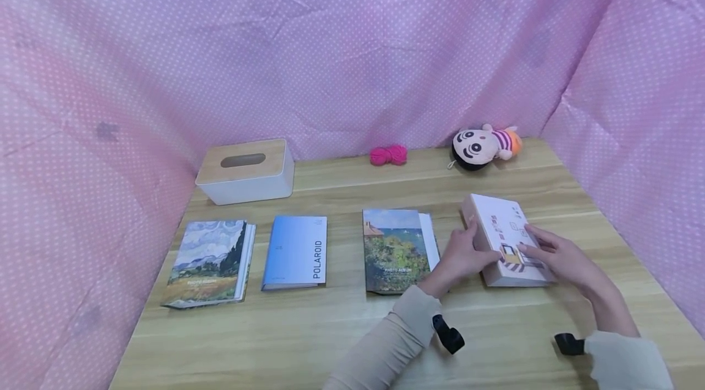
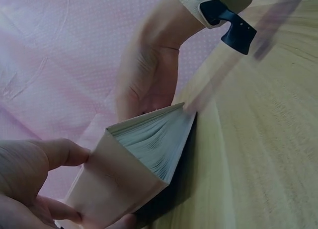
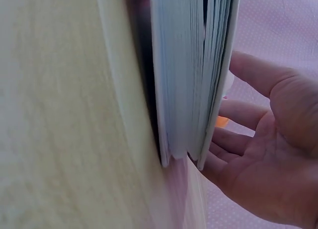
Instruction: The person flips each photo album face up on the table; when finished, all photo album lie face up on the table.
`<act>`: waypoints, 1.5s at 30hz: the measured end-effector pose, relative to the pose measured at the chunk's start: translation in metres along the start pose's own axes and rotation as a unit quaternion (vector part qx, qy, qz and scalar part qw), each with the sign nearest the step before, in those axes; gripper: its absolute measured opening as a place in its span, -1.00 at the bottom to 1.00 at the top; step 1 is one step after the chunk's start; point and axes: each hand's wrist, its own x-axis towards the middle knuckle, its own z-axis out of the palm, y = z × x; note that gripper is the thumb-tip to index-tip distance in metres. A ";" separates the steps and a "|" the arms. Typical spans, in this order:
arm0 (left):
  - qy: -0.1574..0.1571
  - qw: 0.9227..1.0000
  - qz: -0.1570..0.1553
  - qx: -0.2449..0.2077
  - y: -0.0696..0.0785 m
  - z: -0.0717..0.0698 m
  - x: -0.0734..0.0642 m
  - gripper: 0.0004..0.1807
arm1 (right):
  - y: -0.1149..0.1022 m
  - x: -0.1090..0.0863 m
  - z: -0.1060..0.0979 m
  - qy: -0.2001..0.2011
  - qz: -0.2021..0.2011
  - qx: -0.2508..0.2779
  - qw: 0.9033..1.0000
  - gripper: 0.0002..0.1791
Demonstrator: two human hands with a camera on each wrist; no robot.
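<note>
A thick white album with a printed cover is at the right of the table. My left hand holds its spine side, thumb on the cover and fingers against the spine. In the left wrist view, that hand is at the pale spine and the pages fan apart slightly. The fingers of my right hand rest on the cover's right part. In the right wrist view, the right hand touches the cover's outer edge, fingers loosely bent. Whether the album's underside touches the table fully, I cannot tell.
Left of the album lie a painted-cover photo album, a blue Polaroid album and another painted-cover album. Along the back stand a tissue box, a pink yarn bundle and a plush doll. Pink dotted cloth surrounds the table.
</note>
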 end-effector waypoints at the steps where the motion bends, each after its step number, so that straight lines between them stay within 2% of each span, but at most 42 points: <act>1: 0.001 1.000 -0.003 0.000 -0.001 0.002 0.000 -0.05 | 0.001 0.000 0.000 0.000 0.001 -0.002 1.000 -0.10; 5: 0.009 1.000 -0.008 -0.001 -0.007 0.006 0.002 -0.04 | 0.002 -0.001 0.002 0.005 -0.007 -0.013 1.000 -0.08; 9: 0.010 1.000 0.002 -0.009 -0.011 0.007 0.004 -0.04 | 0.002 0.000 0.004 0.010 -0.015 -0.021 1.000 -0.08; 15: -0.013 0.998 0.022 -0.066 -0.014 0.004 0.005 -0.09 | 0.000 0.000 0.006 0.011 -0.020 -0.033 0.999 -0.07; 21: -0.026 0.992 0.021 -0.121 -0.017 0.000 0.005 -0.35 | -0.001 0.000 0.007 0.011 -0.038 -0.046 0.998 -0.07; 30: -0.023 0.992 0.024 -0.120 -0.018 0.001 0.008 -0.43 | -0.003 0.002 0.005 0.010 -0.046 -0.058 0.997 -0.08; 34: -0.001 0.995 0.007 -0.096 -0.014 0.000 0.008 -0.40 | -0.003 0.002 0.004 0.012 -0.049 -0.055 0.997 -0.11; 38: 0.028 0.999 0.008 -0.021 -0.007 -0.009 0.005 -0.19 | -0.006 0.004 0.003 0.021 -0.059 -0.064 0.996 -0.14; 41: 0.036 0.998 0.038 0.027 -0.003 -0.023 0.002 -0.19 | -0.011 0.006 0.000 0.035 -0.067 -0.096 0.993 -0.18; 45: 0.052 0.994 0.076 0.066 0.004 -0.055 -0.002 -0.34 | -0.030 0.010 -0.007 0.064 -0.076 -0.138 0.985 -0.22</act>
